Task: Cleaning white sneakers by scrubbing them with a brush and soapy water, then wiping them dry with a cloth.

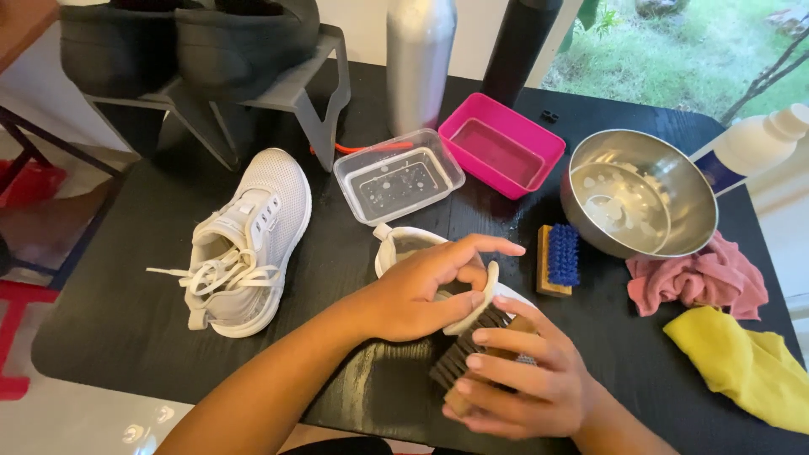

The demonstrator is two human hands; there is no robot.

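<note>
L hand (421, 291) grips white shoe (404, 246), toe hidden; R hand (518, 379) clasps dark-bristled brush (466, 350) vs sole.

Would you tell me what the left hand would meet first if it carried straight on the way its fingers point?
The left hand holds a white shoe, fingers pointing right. Straight on, it would probably meet the blue-bristled brush first, then the steel bowl; depth is uncertain from this view.

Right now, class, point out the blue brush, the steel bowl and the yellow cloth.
blue brush (562, 254), head view, on its bristles.
steel bowl (684, 181), head view, on its inner wall.
yellow cloth (746, 364), head view, on its middle fold.
</note>
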